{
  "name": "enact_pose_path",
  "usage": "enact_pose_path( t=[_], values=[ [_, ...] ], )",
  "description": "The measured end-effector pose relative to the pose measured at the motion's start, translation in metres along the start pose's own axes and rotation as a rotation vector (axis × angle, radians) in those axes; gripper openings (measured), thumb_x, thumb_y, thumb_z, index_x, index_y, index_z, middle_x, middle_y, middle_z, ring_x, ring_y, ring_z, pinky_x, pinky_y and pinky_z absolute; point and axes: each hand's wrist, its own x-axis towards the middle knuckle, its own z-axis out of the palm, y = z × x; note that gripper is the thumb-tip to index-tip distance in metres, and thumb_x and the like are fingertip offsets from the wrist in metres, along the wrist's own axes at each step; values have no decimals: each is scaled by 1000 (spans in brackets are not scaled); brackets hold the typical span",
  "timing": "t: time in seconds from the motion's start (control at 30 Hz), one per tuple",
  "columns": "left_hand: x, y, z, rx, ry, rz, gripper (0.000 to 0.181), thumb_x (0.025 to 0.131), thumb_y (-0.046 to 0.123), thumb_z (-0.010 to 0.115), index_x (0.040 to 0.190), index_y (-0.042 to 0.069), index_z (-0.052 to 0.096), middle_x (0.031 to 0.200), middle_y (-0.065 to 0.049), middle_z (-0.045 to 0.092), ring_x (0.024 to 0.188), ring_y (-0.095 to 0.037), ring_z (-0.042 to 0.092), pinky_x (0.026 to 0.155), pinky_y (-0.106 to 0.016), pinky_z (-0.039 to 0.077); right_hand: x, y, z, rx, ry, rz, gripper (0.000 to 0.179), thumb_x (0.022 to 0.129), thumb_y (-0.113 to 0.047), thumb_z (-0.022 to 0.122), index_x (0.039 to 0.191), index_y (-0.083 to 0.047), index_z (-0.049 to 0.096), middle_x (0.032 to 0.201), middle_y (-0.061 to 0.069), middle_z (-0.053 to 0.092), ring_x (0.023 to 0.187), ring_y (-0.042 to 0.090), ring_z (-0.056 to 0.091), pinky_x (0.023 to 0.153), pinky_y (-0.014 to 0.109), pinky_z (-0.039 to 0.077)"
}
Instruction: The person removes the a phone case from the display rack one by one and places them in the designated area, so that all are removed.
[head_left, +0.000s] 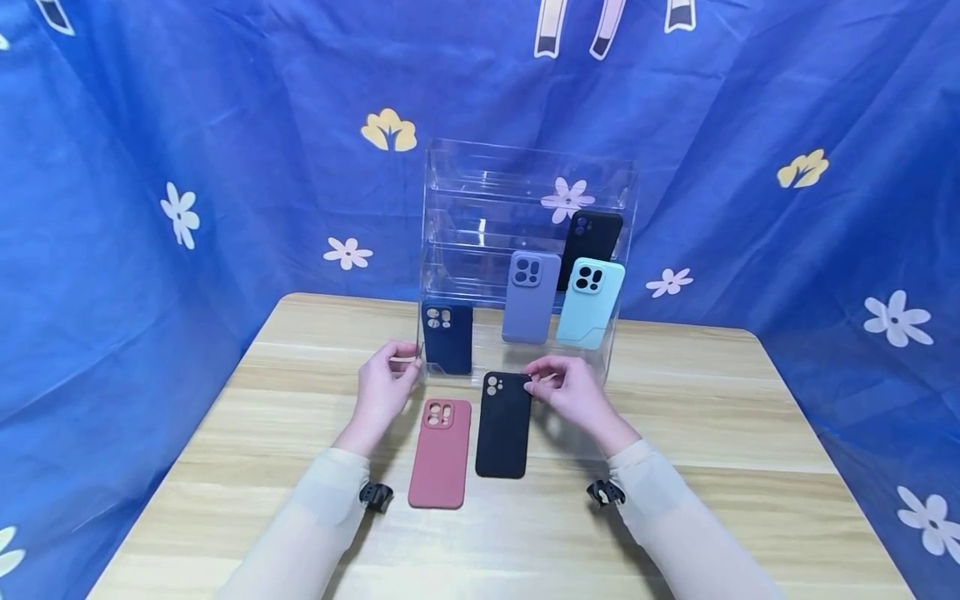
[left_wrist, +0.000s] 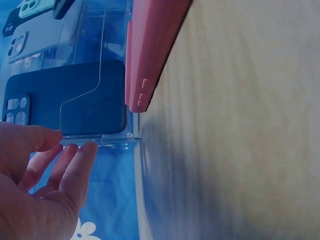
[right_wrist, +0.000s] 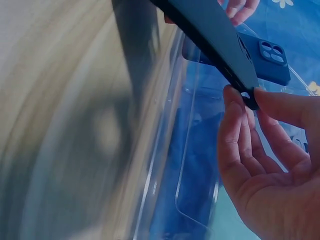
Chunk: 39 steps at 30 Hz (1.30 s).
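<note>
My right hand [head_left: 573, 392] pinches the top right corner of a black phone case [head_left: 504, 429] between thumb and fingertips. In the right wrist view, that phone case [right_wrist: 210, 40] slants up from the fingertips. At the lower left edge of a clear tiered display rack [head_left: 480, 179], my left hand [head_left: 384, 385] pinches the side wall with thumb and fingers. Beside it, a dark blue phone case [head_left: 450, 346] stands in the lowest tier behind the clear front lip. A pink phone case [head_left: 439, 458] is in front of the rack, left of the black one.
Lavender [head_left: 530, 304] and light blue [head_left: 591, 308] phone cases stand in the rack's right half. Another black phone case [head_left: 592, 233] stands one tier higher, partly covered by the light blue one. The wooden table [head_left: 712, 417] backs onto a blue patterned cloth [head_left: 262, 167].
</note>
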Motion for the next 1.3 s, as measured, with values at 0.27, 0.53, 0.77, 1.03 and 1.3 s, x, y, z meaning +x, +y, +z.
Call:
enact_pose_path(
  t=[0.27, 0.53, 0.77, 1.03, 1.3],
  values=[
    [0, 0, 0, 2, 7, 0, 23, 96, 7, 70, 118, 4, 69, 121, -18, 72, 99, -32, 74, 78, -28, 65, -3, 8, 7, -21, -11, 33, 22, 85, -5, 82, 106, -6, 78, 89, 6, 76, 72, 12, 72, 69, 23, 61],
    [2, 0, 0, -2, 8, 0, 24, 96, 6, 69, 120, 3, 68, 123, -19, 72, 101, -34, 73, 79, -29, 65, -3, 18, 17, -50, -8, 21, 22, 84, -4, 82, 105, -5, 79, 87, 5, 77, 70, 11, 70, 66, 23, 62],
    [2, 0, 0, 2, 2, -5, 23, 96, 6, 69, 119, 2, 68, 123, -19, 72, 102, -35, 73, 80, -30, 65, -5, 26, 23, -80, 9, 21, 20, 83, -5, 83, 102, -8, 80, 83, 1, 76, 69, 10, 68, 65, 22, 60],
    [1, 1, 1, 3, 7, -2, 23, 96, 6, 69, 118, 3, 69, 123, -18, 72, 100, -34, 73, 77, -28, 65, -7, 25, 29, -45, -15, 34, 19, 80, -5, 84, 98, -4, 79, 81, 5, 76, 64, 8, 68, 60, 21, 59],
    [0, -1, 2, 1, 18, 3, 22, 95, 5, 70, 117, 2, 69, 122, -19, 72, 100, -35, 73, 79, -28, 65, -6, 31, 33, -30, -21, 56, 20, 79, -5, 86, 98, -3, 78, 80, 4, 75, 63, 8, 68, 58, 21, 59]
  ],
)
